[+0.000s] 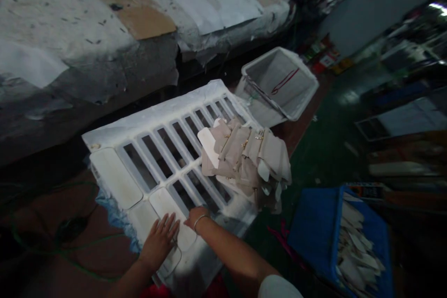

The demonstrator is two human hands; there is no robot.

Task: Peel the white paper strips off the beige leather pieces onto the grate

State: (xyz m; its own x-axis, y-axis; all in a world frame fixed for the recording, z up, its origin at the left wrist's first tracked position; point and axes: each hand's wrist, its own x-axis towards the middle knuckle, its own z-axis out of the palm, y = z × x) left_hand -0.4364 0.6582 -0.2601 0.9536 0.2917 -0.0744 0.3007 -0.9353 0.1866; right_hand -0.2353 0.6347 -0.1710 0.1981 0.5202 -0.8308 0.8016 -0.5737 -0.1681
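A white slatted plastic panel lies flat in front of me, with pale flat pieces laid on its near left part. My left hand rests flat on one such piece, fingers spread. My right hand, with a thin bracelet at the wrist, presses on the same area just to the right, fingers curled down; whether it grips anything is unclear. A heap of beige pieces with small gold fittings sits on the panel's right side.
A white basket stands beyond the panel at the right. A blue crate with several pale pieces is at lower right. A long paper-covered worktable runs across the top. Green cables lie on the floor at left.
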